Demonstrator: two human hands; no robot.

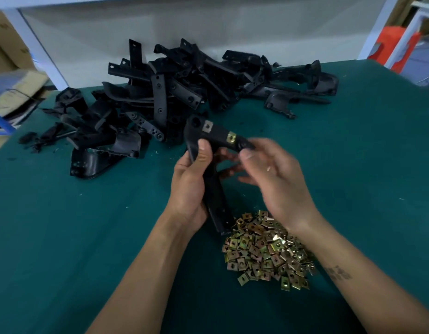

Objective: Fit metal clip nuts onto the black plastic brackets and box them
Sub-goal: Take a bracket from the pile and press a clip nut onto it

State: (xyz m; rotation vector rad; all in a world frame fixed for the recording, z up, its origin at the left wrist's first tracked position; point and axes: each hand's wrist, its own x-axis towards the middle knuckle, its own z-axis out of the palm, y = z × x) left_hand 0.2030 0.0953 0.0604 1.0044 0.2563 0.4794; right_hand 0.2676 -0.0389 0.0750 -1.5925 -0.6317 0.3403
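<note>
**Bracket in hand, two clip nuts on its upper arm**

A person is standing at a green bench (64, 225), holding one black plastic bracket (214, 189) up over it, roughly at the middle of the bench. The left hand (191, 186) is wrapping round the bracket's long stem, its grip curling about the plastic with the thumb pressing flat on the front face just below the bend. The stem's lower end is pointing down toward the near side, ending just beside a heap of brass-coloured clip nuts (266, 251) that is lying on the bench under the right forearm.

The bracket's upper arm is angling off to the right. Two clip nuts are sitting on it: a silvery one (208, 126) near the bend and a brass-coloured one (231, 137) further right. The right hand (273, 179) is blurring with motion at the arm's right tip; its thumb is lying at the end of the plastic, its fingers curling loosely beneath, and I cannot tell whether its grip is actually pinching the bracket or only touching it.

On the far side, a big jumble of loose black brackets (175, 92) is sprawling across the bench from left to right. Cardboard boxes (13, 75) are sitting beyond the far left edge.
</note>
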